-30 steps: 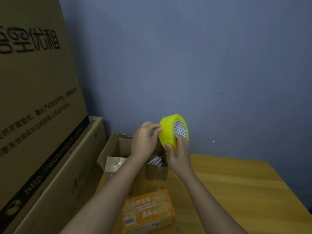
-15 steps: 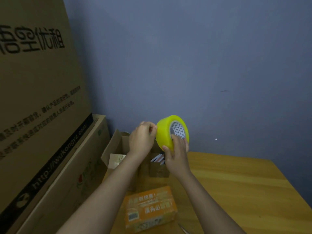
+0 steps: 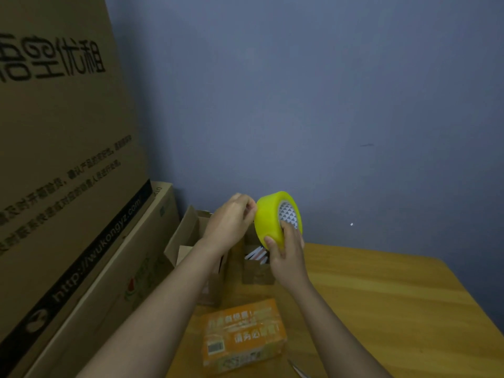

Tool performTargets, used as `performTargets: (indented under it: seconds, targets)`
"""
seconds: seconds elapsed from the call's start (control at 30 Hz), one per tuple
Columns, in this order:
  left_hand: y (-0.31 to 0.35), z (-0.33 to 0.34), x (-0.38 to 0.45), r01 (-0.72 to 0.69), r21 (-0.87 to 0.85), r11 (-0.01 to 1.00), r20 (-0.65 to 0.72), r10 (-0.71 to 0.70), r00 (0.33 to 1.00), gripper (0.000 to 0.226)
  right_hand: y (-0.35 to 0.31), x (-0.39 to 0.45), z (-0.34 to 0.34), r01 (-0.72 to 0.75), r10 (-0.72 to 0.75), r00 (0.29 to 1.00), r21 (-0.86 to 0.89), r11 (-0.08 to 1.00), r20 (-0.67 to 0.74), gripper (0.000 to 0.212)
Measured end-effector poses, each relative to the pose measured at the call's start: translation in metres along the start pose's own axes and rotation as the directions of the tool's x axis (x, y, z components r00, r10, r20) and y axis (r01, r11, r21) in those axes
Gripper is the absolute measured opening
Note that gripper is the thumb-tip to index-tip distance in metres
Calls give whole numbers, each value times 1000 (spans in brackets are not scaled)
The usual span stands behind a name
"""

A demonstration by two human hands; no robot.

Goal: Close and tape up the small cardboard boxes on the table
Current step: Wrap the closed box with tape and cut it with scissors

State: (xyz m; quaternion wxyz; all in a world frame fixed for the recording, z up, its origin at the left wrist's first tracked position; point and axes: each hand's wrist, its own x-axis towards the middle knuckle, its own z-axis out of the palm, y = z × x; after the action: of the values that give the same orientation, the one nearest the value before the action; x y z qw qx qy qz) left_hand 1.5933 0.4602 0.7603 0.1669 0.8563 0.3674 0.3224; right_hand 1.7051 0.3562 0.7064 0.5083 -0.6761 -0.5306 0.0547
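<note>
My left hand [image 3: 231, 216] has curled tighter, pinching at the yellow tape roll [image 3: 268, 216] mid-frame; my right hand [image 3: 286, 251] grips it, freeing the tape end.

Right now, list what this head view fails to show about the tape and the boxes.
- Tape end: the left hand covers that edge of the yellow tape roll, gripped by the right hand.
- Open boxes: both forearms hide most of their contents.
- Orange box: print too blurred to read.
- Metal tool: cut off by the bottom edge.
</note>
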Motion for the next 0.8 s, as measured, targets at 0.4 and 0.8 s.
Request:
performTargets:
  seconds: [0.4, 0.8]
  targets:
    - [-2, -3, 5, 12, 82, 997, 97, -20, 995, 9, 7, 5, -2, 61, -59, 998, -62, 996, 35, 36]
    - [-17, -6, 2, 59, 17, 998, 164, -61, 985, 8, 7, 7, -2, 131, -106, 979, -142, 981, 172, 43]
